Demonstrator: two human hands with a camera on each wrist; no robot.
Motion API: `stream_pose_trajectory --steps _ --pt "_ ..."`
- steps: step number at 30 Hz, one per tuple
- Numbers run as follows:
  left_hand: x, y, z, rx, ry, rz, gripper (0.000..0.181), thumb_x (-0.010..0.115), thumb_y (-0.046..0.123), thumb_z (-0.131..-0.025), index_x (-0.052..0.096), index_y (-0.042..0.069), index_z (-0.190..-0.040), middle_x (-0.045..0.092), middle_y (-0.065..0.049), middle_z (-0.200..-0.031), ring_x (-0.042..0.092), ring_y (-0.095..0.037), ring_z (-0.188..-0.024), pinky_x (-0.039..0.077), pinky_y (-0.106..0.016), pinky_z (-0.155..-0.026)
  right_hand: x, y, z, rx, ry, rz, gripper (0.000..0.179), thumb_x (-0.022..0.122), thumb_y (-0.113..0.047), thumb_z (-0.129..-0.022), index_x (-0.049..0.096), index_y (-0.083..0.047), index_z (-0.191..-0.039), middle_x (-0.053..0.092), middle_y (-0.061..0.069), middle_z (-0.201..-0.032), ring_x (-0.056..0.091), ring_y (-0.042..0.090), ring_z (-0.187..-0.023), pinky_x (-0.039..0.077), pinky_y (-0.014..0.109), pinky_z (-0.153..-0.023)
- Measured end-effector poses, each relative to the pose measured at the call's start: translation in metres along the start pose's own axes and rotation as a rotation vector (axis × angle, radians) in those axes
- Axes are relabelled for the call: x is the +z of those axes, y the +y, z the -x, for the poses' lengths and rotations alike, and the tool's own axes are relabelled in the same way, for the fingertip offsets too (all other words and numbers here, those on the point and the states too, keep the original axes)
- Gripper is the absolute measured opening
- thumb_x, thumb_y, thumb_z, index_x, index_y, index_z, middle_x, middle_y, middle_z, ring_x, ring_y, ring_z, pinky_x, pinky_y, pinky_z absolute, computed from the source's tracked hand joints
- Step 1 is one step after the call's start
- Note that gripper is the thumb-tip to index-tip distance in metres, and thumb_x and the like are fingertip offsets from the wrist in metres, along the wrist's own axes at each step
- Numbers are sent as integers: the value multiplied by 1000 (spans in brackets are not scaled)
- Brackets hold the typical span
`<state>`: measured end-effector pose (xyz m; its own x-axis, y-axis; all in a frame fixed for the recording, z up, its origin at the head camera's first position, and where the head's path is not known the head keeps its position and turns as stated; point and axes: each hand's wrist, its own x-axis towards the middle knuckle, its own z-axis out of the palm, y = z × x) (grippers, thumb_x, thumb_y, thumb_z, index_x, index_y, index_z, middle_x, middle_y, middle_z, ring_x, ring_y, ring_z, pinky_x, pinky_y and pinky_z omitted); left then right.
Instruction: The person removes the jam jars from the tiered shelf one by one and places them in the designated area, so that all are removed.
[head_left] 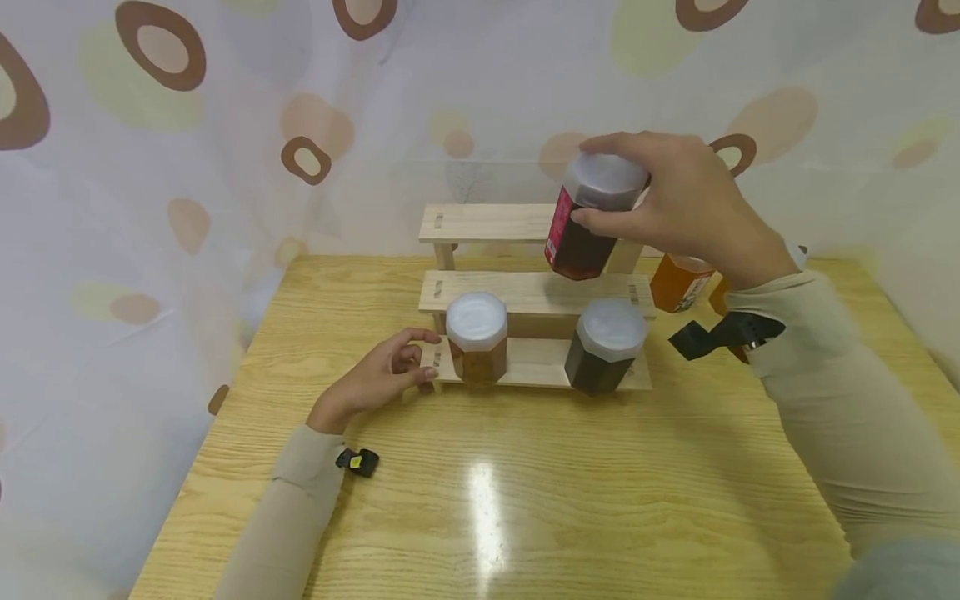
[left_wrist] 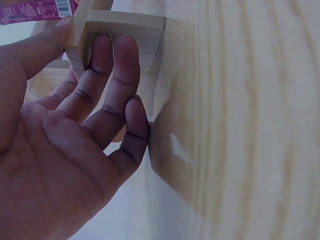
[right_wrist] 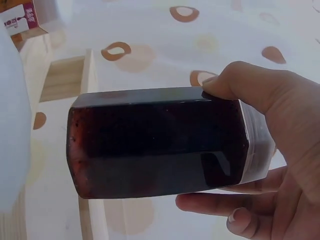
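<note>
Jar (right_wrist: 157, 147) of dark contents (right_wrist: 145, 132) between fingers (right_wrist: 215, 204)

The held jar (right_wrist: 155, 145) is smooth, glossy, clear plastic or glass, which one I cannot tell; its lid (head_left: 609, 177) looks like frosted plastic. The label (head_left: 557, 225) looks like smooth paper. The rack (head_left: 525, 289) is bare, matt wood with visible grain. The table (head_left: 585, 492) is glossy wood-grain. The sleeve (head_left: 847, 417) is matt cloth; the curtain (head_left: 390, 92) is smooth, faintly creased sheeting.
</note>
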<state>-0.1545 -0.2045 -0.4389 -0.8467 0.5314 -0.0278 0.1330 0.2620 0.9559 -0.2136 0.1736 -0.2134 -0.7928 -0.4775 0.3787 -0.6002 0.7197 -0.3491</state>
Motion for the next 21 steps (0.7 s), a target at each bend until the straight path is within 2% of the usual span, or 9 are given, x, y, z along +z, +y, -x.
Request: stream_pose_trajectory --steps 4,7,9,10,13,16,17,21 --pt "1 2 1 -6 5 -5 46 62 3 -104 44 3 -146 63 -25 -88 69 -37 -83 49 -32 -64 -8 8 5 40 -2 6 66 83 -36 -87 61 -12 -144 67 21 -130 66 42 -100 55 57 -82" --pt "2 4 2 -9 6 -6 45 62 4 -104 44 4 -146 63 -25 -88 68 -38 -83 48 -32 -64 -14 14 10 84 10 13 66 83 -36 -87 61 -14 -145 67 20 -128 66 42 -95 54 45 -79" --pt "2 4 2 -12 6 -5 46 62 5 -104 44 4 -146 64 -24 -88 68 -38 -84 49 -33 -65 -17 19 13 108 18 15 66 84 -36 -87 61 -16 -145 67 21 -128 66 42 -94 51 40 -75" --pt "2 4 2 -12 6 -3 46 62 5 -104 44 4 -146 64 -25 -89 68 -38 -84 49 -33 -66 -19 21 15 117 23 9 66 85 -35 -86 61 -16 -145 67 21 -127 66 43 -94 53 41 -77" --pt "1 4 3 -17 7 -4 46 62 5 -104 44 4 -146 64 -25 -89 68 -38 -85 49 -33 -66 -22 27 19 132 31 2 66 86 -34 -86 62 -16 -145 67 22 -128 66 45 -96 51 29 -75" --pt "1 4 4 -18 9 -9 46 62 5 -104 44 4 -146 63 -25 -89 68 -38 -85 49 -33 -66 -25 31 23 145 32 -3 66 87 -32 -85 62 -15 -144 66 22 -128 65 46 -96 46 18 -72" --pt "1 4 4 -18 10 -10 46 62 4 -104 44 4 -146 63 -25 -89 68 -37 -85 50 -33 -66 -26 33 25 149 34 -3 66 87 -33 -85 62 -16 -144 66 21 -128 65 45 -95 40 14 -69" --pt "2 4 3 -15 12 -6 46 62 4 -104 44 4 -146 62 -25 -88 68 -37 -84 49 -32 -65 -31 42 35 176 49 -14 65 87 -31 -85 63 -16 -144 66 21 -128 63 43 -94 39 15 -69"
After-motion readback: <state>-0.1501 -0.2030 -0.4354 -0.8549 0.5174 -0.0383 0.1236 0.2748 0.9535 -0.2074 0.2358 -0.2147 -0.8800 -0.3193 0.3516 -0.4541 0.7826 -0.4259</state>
